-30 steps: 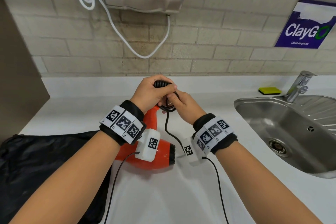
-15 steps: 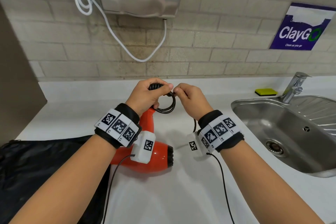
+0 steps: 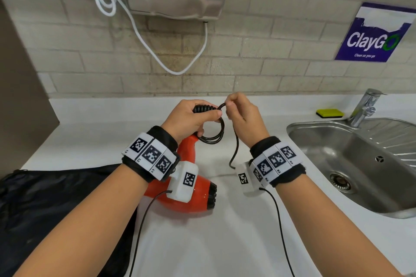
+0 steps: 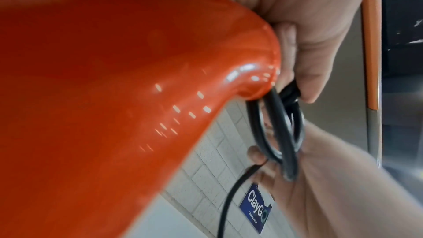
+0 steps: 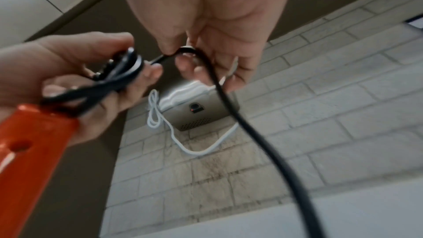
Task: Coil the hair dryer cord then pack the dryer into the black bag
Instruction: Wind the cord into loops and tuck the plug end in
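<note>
Cord (image 3: 212,135) loops sit gripped in the left hand (image 3: 189,119) above the dryer (image 3: 198,195); right hand (image 3: 243,119) pinches its free strand.

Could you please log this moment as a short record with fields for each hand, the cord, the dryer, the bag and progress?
left hand: left hand grips the dryer handle end and the gathered cord loops
right hand: right hand pinches the loose cord beside the loops
cord: black cord, a few loops coiled, a tail hanging below the right hand
dryer: orange hair dryer, body low over the white counter
bag: black bag flat on the counter, left of the dryer
progress: coiling unfinished; dryer not yet in the bag
</note>
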### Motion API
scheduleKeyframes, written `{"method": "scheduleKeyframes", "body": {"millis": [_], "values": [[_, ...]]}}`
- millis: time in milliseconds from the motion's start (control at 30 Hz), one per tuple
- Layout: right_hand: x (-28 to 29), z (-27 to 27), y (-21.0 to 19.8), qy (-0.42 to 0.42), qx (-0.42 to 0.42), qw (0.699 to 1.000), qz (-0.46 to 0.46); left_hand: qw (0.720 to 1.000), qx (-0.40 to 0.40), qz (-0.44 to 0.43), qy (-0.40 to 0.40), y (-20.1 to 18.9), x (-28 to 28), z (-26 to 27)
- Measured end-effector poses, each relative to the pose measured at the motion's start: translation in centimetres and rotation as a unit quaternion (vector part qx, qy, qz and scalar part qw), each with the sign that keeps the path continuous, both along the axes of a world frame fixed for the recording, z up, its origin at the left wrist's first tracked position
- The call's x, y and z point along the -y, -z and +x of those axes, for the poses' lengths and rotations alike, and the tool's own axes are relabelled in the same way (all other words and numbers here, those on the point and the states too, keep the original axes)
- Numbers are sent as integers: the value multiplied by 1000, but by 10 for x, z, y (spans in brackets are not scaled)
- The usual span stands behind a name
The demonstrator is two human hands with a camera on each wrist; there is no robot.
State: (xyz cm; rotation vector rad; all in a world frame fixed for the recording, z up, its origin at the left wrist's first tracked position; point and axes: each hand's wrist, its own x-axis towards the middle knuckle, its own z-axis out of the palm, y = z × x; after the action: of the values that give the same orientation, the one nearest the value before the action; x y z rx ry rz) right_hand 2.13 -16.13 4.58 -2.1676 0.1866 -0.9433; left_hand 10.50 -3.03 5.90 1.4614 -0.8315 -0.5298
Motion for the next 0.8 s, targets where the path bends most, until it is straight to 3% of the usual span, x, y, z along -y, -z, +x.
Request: {"method": "scheduleKeyframes", "body": {"millis": [167, 300, 400, 467, 533, 600, 700, 800], "values": [[20, -6, 44, 13, -161, 987, 22, 999, -22, -32, -30, -2, -3, 1], [31, -12, 74, 47, -301, 950, 63, 998, -37, -40, -34, -3, -3, 3], [37, -17, 90, 44, -404, 913, 36, 996, -42, -51, -56, -1, -3, 6], [41, -21, 97, 59, -430, 901, 22, 995, -45, -55, -64, -1, -3, 9], [44, -22, 96, 79, -418, 904, 32, 995, -48, -56, -65, -1, -5, 11], [42, -20, 88, 79, -361, 926, 72, 995, -49, -59, -61, -1, -5, 11], [28, -16, 64, 60, -189, 972, 125, 996, -41, -60, -60, 1, -4, 12], [7, -12, 35, 26, 4, 985, 169, 996, -28, -57, -69, 2, 0, 11]]}}
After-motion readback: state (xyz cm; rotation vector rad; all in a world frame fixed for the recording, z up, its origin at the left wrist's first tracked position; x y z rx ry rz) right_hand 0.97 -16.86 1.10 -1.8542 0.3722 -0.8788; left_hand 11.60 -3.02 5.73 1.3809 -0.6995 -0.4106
